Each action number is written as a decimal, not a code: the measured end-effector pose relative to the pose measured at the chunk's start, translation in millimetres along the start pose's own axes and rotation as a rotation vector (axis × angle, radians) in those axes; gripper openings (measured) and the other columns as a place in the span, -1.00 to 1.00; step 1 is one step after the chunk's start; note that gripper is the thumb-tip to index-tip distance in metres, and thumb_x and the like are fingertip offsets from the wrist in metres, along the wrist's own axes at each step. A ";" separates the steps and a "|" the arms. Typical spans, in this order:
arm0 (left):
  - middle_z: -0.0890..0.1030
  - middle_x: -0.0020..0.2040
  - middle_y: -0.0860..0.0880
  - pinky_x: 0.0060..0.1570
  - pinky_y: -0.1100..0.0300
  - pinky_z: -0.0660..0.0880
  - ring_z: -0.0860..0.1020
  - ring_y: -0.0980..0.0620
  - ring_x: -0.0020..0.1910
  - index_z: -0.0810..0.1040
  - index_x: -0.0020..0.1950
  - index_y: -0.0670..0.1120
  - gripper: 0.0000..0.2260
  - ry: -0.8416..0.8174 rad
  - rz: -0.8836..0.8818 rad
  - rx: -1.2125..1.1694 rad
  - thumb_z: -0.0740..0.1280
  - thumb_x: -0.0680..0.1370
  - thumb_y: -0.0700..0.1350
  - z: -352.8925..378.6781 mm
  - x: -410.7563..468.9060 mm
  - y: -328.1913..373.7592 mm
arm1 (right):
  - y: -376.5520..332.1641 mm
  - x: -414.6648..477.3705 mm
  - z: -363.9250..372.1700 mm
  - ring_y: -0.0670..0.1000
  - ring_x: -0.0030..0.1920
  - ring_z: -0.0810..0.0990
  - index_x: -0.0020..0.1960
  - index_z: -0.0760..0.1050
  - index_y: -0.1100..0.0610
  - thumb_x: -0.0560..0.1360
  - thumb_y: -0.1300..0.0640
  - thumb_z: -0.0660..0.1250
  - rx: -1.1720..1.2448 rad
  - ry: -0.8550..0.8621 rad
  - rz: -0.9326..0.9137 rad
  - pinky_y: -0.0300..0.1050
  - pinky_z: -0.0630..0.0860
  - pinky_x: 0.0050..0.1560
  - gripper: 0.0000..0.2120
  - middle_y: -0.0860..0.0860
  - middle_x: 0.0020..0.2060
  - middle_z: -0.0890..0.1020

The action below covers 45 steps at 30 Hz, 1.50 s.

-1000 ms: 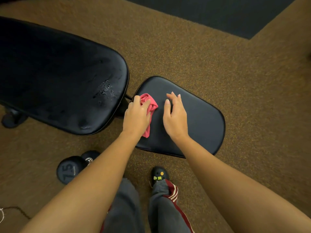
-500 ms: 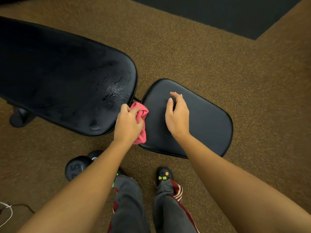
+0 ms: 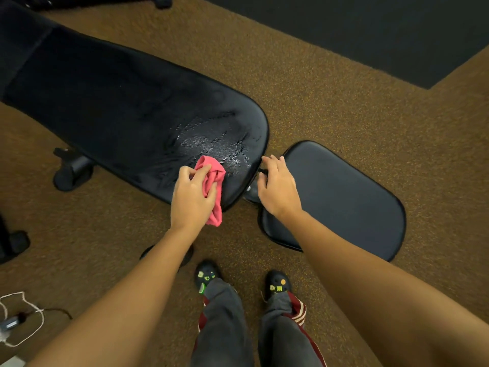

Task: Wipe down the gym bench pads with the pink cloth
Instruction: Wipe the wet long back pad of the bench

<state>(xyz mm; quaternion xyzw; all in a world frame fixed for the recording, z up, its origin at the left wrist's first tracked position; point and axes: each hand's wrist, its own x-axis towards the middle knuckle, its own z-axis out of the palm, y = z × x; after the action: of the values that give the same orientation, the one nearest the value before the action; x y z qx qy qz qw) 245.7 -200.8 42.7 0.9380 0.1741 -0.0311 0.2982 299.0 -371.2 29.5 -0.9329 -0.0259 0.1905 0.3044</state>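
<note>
The long black back pad [image 3: 119, 107] of the bench runs from the upper left to the middle and carries a patch of wet droplets near its rounded end. My left hand [image 3: 191, 198] is shut on the bunched pink cloth [image 3: 211, 178] and presses it on that near end of the pad. The smaller black seat pad [image 3: 344, 197] lies to the right. My right hand [image 3: 277, 186] rests with fingers apart at the seat pad's left edge, over the gap between the two pads.
Brown speckled carpet [image 3: 330, 102] surrounds the bench, with a dark mat [image 3: 370, 30] at the upper right. A bench foot [image 3: 71, 170] sits under the back pad. A dumbbell [image 3: 185, 256] lies partly hidden under my left forearm. White cord [image 3: 23, 313] lies at lower left. My feet stand below.
My left hand carried the pink cloth from the seat pad leftward onto the wet end of the back pad. My right hand slid left to the seat pad's edge.
</note>
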 end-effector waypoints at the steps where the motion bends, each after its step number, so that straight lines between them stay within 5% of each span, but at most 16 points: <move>1: 0.41 0.03 -0.12 0.10 0.00 0.47 0.50 -0.11 -0.01 0.49 0.31 -0.08 -0.63 -0.003 -0.004 -0.001 0.35 0.49 -0.12 -3.6 3.6 -6.7 | -4.3 3.5 3.9 0.14 0.52 0.05 0.46 0.21 0.20 0.61 0.16 0.08 -0.037 -0.013 -0.006 0.03 0.08 0.48 -0.57 0.13 0.47 0.25; 13: 0.44 0.14 -0.17 0.14 -0.04 0.45 0.47 -0.17 0.11 0.45 0.35 -0.10 -0.60 -0.089 0.162 0.036 0.35 0.51 -0.14 0.3 44.4 -41.0 | -44.8 46.4 46.1 0.15 0.53 -0.11 0.54 0.01 0.12 0.63 0.13 -0.01 -0.435 -0.020 -0.160 0.12 -0.14 0.48 -0.51 0.11 0.53 0.03; 18: 0.48 0.10 -0.24 -0.03 -0.13 0.50 0.48 -0.27 -0.03 0.48 0.31 -0.15 -0.61 -0.093 0.227 0.170 0.36 0.49 -0.18 11.6 45.1 -43.1 | -40.9 51.6 57.5 0.16 0.53 -0.07 0.54 -0.01 0.11 0.64 0.10 -0.03 -0.532 -0.056 -0.198 0.18 -0.18 0.47 -0.52 0.13 0.53 0.02; 23: 0.52 -0.07 -0.24 -0.20 -0.09 0.56 0.52 -0.26 -0.19 0.53 0.23 -0.21 -0.62 -0.082 0.286 0.205 0.40 0.42 -0.20 12.6 30.0 -55.8 | -35.2 51.1 60.3 0.17 0.52 -0.01 0.53 0.04 0.11 0.64 0.10 0.01 -0.542 -0.029 -0.226 0.23 -0.17 0.46 -0.52 0.14 0.52 0.07; 26: 0.51 -0.11 -0.22 -0.26 -0.04 0.57 0.52 -0.23 -0.23 0.54 0.22 -0.20 -0.64 -0.082 0.305 0.236 0.24 0.47 -0.09 9.5 27.0 -59.6 | -33.5 52.7 61.8 0.19 0.52 0.01 0.53 0.06 0.13 0.63 0.11 0.02 -0.530 -0.029 -0.236 0.20 -0.14 0.47 -0.52 0.16 0.52 0.09; 34: 0.42 0.09 -0.27 0.08 -0.14 0.43 0.45 -0.27 0.03 0.45 0.33 -0.21 -0.64 -0.085 0.162 0.212 0.30 0.53 -0.17 -1.9 67.1 -63.7 | -29.7 55.8 59.1 0.23 0.50 0.05 0.51 0.11 0.17 0.63 0.14 0.04 -0.460 -0.029 -0.284 0.11 -0.05 0.49 -0.54 0.20 0.50 0.12; 45: 0.47 -0.05 -0.24 -0.08 -0.06 0.53 0.52 -0.24 -0.13 0.51 0.25 -0.24 -0.66 -0.096 0.140 0.100 0.35 0.48 -0.20 10.8 0.7 -55.6 | -30.3 53.7 62.6 0.20 0.52 -0.05 0.53 0.04 0.17 0.65 0.14 0.01 -0.389 -0.045 -0.258 0.02 -0.08 0.51 -0.53 0.18 0.52 0.02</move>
<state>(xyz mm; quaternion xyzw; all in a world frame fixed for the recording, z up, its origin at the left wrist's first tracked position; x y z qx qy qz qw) 227.7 -164.5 3.2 0.9590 0.0917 -0.0636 0.2605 327.6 -302.8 -17.6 -0.9585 -0.1879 0.1623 0.1400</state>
